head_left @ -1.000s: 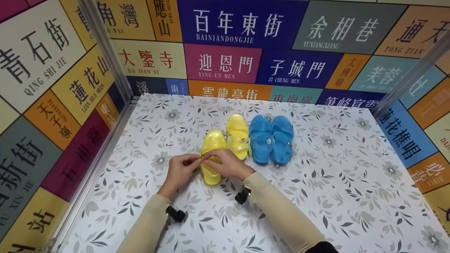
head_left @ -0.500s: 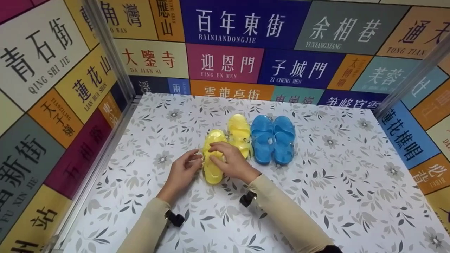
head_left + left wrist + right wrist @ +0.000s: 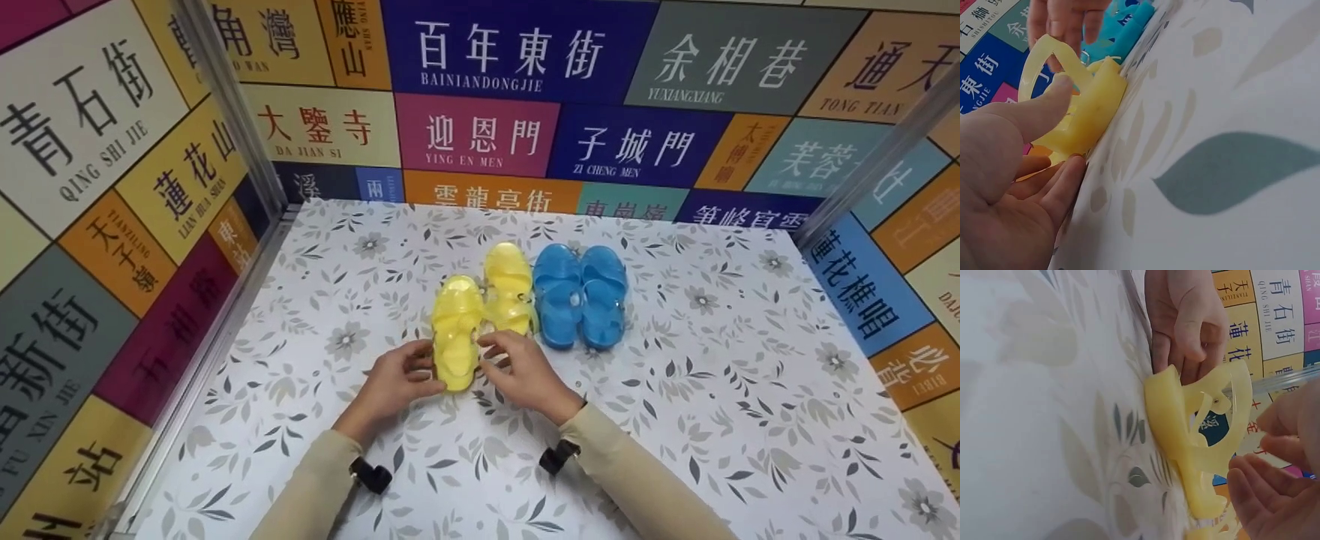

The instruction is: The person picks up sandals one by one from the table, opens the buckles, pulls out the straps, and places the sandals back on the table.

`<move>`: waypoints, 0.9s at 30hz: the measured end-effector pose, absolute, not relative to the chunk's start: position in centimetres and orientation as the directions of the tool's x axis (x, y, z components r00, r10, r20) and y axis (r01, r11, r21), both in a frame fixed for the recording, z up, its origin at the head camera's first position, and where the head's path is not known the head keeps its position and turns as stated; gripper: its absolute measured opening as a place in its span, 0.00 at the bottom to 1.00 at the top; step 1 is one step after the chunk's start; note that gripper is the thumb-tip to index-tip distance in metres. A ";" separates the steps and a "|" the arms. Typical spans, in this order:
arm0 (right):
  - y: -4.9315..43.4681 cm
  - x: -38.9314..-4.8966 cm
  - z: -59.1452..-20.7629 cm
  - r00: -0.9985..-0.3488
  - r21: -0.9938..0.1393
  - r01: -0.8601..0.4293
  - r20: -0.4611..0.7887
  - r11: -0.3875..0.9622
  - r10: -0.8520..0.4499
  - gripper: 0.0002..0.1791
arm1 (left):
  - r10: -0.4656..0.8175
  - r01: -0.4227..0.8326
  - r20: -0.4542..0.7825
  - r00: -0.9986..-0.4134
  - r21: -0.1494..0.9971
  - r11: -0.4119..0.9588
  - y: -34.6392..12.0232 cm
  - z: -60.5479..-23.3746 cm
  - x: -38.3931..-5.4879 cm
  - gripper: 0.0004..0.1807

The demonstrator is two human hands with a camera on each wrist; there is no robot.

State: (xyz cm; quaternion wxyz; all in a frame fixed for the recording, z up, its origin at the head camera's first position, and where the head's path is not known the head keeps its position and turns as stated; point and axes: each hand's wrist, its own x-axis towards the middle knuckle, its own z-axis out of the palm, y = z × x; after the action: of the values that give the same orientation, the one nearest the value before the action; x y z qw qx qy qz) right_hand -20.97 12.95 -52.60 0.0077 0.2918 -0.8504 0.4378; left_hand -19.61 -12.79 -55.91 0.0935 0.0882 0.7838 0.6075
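A yellow jelly sandal point(image 3: 454, 337) lies toe-away on the patterned tabletop, its heel strap standing up in the right wrist view. My left hand point(image 3: 396, 381) is at the sandal's left side, with fingers loosely bent. In the left wrist view its fingertips point(image 3: 1075, 163) meet the sole's lower edge, and the thumb is raised apart from them. On the other side is my right hand point(image 3: 525, 369), its thumb and fingers apart beside the strap; whether they touch it I cannot tell. A second yellow sandal point(image 3: 508, 274) lies just beyond, to the right.
A pair of blue sandals point(image 3: 559, 300) stands side by side, right of the yellow ones. The tabletop point(image 3: 712, 390) has a leaf and flower print. Walls covered with coloured street-name panels point(image 3: 476, 135) enclose the back and both sides.
Both hands were together over the near sandal's strap and have moved apart. My right hand has drawn back to the sandal's right side; my left has shifted slightly toward the heel. The sandals stay put.
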 end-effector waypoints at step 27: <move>10.7 -20.1 -54.8 -0.914 -0.810 -0.228 -0.013 0.540 -0.406 0.17 | 0.210 0.089 0.036 -0.977 0.965 0.246 -11.3 -56.1 -19.2 0.39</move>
State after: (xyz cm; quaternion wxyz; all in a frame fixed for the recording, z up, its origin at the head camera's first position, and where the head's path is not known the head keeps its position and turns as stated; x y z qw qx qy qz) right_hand -20.09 10.72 -54.84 -0.1002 0.1819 -0.8718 0.4436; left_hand -19.24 -11.28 -56.11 0.0501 0.0949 0.7876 0.6068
